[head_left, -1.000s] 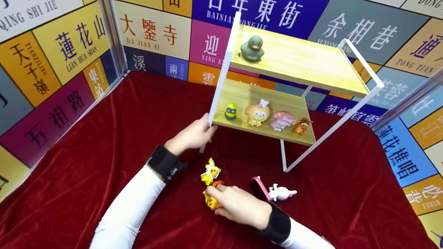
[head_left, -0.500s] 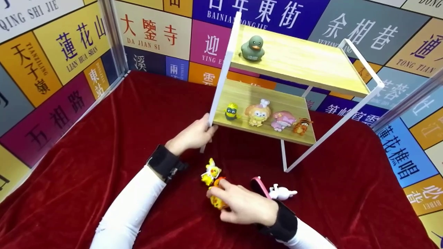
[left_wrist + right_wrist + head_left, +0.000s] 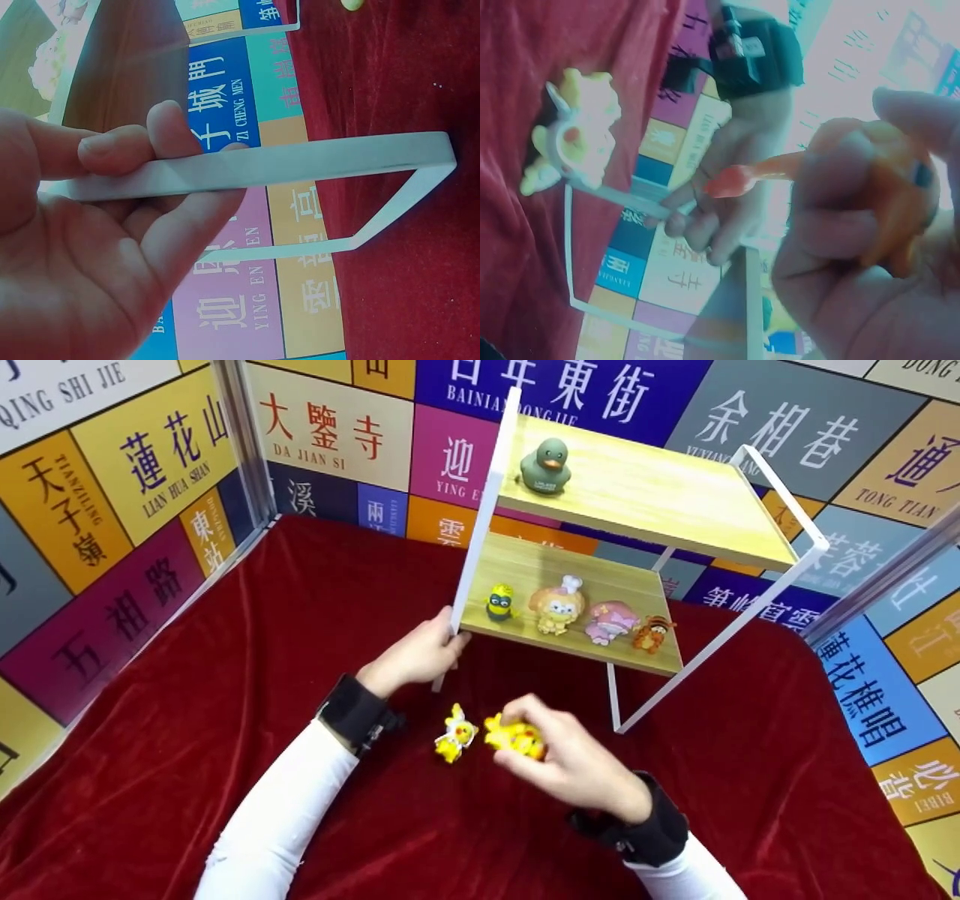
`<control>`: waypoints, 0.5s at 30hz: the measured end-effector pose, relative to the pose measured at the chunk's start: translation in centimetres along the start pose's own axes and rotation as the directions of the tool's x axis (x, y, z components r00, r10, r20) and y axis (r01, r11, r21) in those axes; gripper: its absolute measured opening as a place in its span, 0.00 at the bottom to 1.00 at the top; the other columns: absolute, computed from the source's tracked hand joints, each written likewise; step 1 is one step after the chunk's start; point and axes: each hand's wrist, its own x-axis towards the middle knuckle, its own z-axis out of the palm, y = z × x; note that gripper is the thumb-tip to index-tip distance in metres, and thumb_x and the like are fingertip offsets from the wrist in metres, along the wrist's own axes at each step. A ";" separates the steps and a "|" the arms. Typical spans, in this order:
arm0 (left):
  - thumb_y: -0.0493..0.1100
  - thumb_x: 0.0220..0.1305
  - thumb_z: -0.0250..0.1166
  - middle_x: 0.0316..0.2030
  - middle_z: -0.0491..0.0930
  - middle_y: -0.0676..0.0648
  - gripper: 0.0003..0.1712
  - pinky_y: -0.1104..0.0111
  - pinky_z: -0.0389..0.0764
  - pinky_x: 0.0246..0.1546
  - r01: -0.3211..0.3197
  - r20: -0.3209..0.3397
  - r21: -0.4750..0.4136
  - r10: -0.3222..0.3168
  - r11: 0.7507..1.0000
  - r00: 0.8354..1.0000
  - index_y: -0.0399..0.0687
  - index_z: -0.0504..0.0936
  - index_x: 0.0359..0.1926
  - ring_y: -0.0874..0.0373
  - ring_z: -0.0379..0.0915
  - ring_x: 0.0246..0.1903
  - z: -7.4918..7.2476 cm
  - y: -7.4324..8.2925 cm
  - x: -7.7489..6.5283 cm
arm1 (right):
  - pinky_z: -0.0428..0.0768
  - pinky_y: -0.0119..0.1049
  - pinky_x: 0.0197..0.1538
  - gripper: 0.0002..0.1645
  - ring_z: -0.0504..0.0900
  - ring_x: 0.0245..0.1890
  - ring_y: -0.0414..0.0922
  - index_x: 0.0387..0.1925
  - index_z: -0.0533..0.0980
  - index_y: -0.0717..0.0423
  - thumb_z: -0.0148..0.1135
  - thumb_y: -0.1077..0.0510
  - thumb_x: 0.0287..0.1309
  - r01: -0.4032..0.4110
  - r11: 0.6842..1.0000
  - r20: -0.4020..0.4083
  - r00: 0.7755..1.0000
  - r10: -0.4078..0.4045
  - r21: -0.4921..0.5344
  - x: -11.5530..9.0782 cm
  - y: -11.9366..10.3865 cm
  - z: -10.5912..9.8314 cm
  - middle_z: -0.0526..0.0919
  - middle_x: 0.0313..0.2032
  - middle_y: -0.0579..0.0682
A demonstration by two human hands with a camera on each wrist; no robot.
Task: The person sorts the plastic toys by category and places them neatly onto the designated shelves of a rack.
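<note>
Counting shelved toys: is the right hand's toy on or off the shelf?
Off: the right hand grips the toy in front of the shelf.

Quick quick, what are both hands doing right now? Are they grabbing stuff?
Left hand: holding the shelf's white frame.
Right hand: holding a small yellow-and-orange toy.

Open room spans the upper shelf (image 3: pixel 652 484) right of the green duck (image 3: pixel 546 469); below, four figurines (image 3: pixel 559 607) obstruct the front of the lower shelf (image 3: pixel 611 572), passable overhead. White posts (image 3: pixel 720 638) bound both ends, the left hand (image 3: pixel 416 654) gripping one.
</note>
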 end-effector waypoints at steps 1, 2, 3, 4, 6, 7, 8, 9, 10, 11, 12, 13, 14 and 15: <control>0.40 0.77 0.50 0.26 0.74 0.46 0.19 0.71 0.73 0.23 0.001 0.000 0.000 -0.001 1.000 1.000 0.37 0.63 0.63 0.58 0.73 0.25 0.0 0.0 0.0 | 0.77 0.28 0.31 0.17 0.75 0.29 0.33 0.47 0.73 0.54 0.70 0.61 0.58 -0.008 1.000 -0.033 0.999 0.009 0.017 0.0 0.0 -0.2 0.82 0.38 0.44; 0.40 0.77 0.49 0.26 0.74 0.46 0.19 0.71 0.73 0.23 0.002 0.000 0.000 -0.002 1.000 1.000 0.37 0.63 0.63 0.58 0.73 0.25 0.0 0.0 0.0 | 0.77 0.28 0.30 0.18 0.75 0.28 0.33 0.48 0.74 0.54 0.69 0.63 0.56 -0.016 0.999 -0.063 0.998 0.018 0.032 0.0 0.0 -0.4 0.82 0.37 0.44; 0.39 0.77 0.49 0.26 0.74 0.46 0.18 0.71 0.73 0.24 0.001 -0.001 0.002 -0.001 1.000 1.000 0.37 0.64 0.63 0.58 0.73 0.25 0.0 -0.1 0.0 | 0.77 0.28 0.29 0.20 0.75 0.28 0.33 0.49 0.75 0.54 0.69 0.65 0.53 -0.023 0.999 -0.091 0.995 0.027 0.044 0.0 0.0 -0.6 0.83 0.36 0.44; 0.39 0.77 0.49 0.26 0.74 0.46 0.18 0.71 0.73 0.24 0.001 0.000 0.005 -0.001 1.000 1.000 0.37 0.64 0.63 0.58 0.73 0.25 0.0 -0.1 0.0 | 0.77 0.28 0.30 0.22 0.76 0.29 0.33 0.50 0.77 0.54 0.68 0.67 0.51 -0.025 0.998 -0.116 0.993 0.031 0.055 0.0 0.0 -0.8 0.83 0.36 0.45; 0.39 0.77 0.49 0.27 0.74 0.46 0.18 0.71 0.73 0.24 0.001 0.003 0.008 -0.001 1.000 1.000 0.37 0.64 0.62 0.58 0.73 0.26 0.0 0.0 0.0 | 0.77 0.29 0.30 0.24 0.76 0.29 0.34 0.50 0.79 0.54 0.67 0.69 0.48 -0.029 0.997 -0.160 0.986 0.040 0.070 -0.1 0.0 -1.0 0.84 0.35 0.45; 0.39 0.77 0.49 0.27 0.74 0.46 0.18 0.71 0.73 0.24 0.001 0.006 0.009 -0.001 1.000 1.000 0.37 0.64 0.62 0.58 0.73 0.26 0.0 0.0 0.0 | 0.77 0.29 0.28 0.25 0.76 0.28 0.34 0.50 0.80 0.53 0.66 0.70 0.47 -0.036 0.996 -0.175 0.983 0.049 0.081 -0.1 0.0 -1.2 0.84 0.35 0.45; 0.39 0.77 0.49 0.27 0.74 0.45 0.18 0.71 0.73 0.24 0.001 0.007 0.010 -0.001 1.000 1.000 0.37 0.64 0.62 0.58 0.73 0.26 0.0 0.0 0.0 | 0.76 0.29 0.27 0.25 0.75 0.27 0.34 0.49 0.81 0.52 0.66 0.70 0.47 -0.042 0.995 -0.185 0.981 0.058 0.091 -0.1 0.0 -1.3 0.83 0.33 0.45; 0.39 0.77 0.49 0.27 0.74 0.45 0.18 0.71 0.73 0.24 0.001 0.009 0.010 -0.001 1.000 1.000 0.37 0.64 0.62 0.58 0.73 0.26 0.0 0.0 0.0 | 0.75 0.29 0.26 0.24 0.74 0.26 0.34 0.48 0.81 0.52 0.65 0.71 0.47 -0.044 0.994 -0.194 0.979 0.063 0.099 -0.2 0.0 -1.4 0.82 0.32 0.45; 0.39 0.77 0.49 0.27 0.74 0.45 0.18 0.71 0.74 0.24 0.003 0.011 0.009 -0.003 1.000 1.000 0.37 0.64 0.63 0.57 0.73 0.26 0.0 0.0 0.0 | 0.74 0.30 0.25 0.23 0.74 0.25 0.34 0.47 0.81 0.52 0.65 0.71 0.47 -0.048 0.993 -0.202 0.977 0.068 0.105 -0.2 -0.1 -1.5 0.81 0.31 0.45; 0.39 0.77 0.49 0.28 0.74 0.45 0.18 0.71 0.74 0.24 0.004 0.012 0.008 -0.004 1.000 1.000 0.37 0.64 0.63 0.57 0.73 0.27 0.0 0.1 0.0 | 0.73 0.30 0.23 0.23 0.73 0.23 0.34 0.46 0.80 0.52 0.66 0.71 0.47 -0.054 0.992 -0.208 0.975 0.077 0.111 -0.2 -0.1 -1.6 0.80 0.29 0.45; 0.39 0.77 0.49 0.28 0.74 0.45 0.18 0.71 0.74 0.24 0.004 0.013 0.007 -0.004 1.000 1.000 0.37 0.64 0.63 0.57 0.73 0.26 0.0 0.1 0.0 | 0.72 0.30 0.22 0.22 0.72 0.22 0.34 0.45 0.80 0.51 0.66 0.70 0.47 -0.061 0.991 -0.212 0.974 0.084 0.117 -0.3 -0.1 -1.6 0.78 0.28 0.45; 0.39 0.77 0.49 0.28 0.74 0.45 0.18 0.71 0.74 0.24 0.005 0.014 0.009 -0.005 1.000 1.000 0.37 0.64 0.63 0.57 0.73 0.27 0.0 0.1 0.0 | 0.71 0.30 0.21 0.22 0.71 0.22 0.34 0.45 0.79 0.51 0.66 0.70 0.47 -0.067 0.990 -0.215 0.972 0.092 0.123 -0.3 -0.1 -1.7 0.77 0.27 0.44; 0.39 0.77 0.49 0.28 0.75 0.44 0.19 0.71 0.74 0.24 0.005 0.015 0.009 -0.005 1.000 1.000 0.37 0.64 0.64 0.57 0.74 0.27 -0.1 0.1 0.0 | 0.71 0.30 0.21 0.21 0.71 0.21 0.34 0.45 0.79 0.52 0.66 0.70 0.48 -0.073 0.989 -0.215 0.972 0.099 0.127 -0.3 -0.1 -1.8 0.76 0.26 0.44; 0.39 0.77 0.49 0.28 0.75 0.44 0.19 0.71 0.74 0.24 0.005 0.016 0.011 -0.005 1.000 1.000 0.37 0.64 0.64 0.57 0.74 0.27 -0.1 0.1 0.0 | 0.71 0.30 0.21 0.20 0.71 0.21 0.34 0.44 0.78 0.52 0.67 0.70 0.48 -0.078 0.988 -0.217 0.971 0.105 0.130 -0.4 -0.1 -1.8 0.76 0.26 0.44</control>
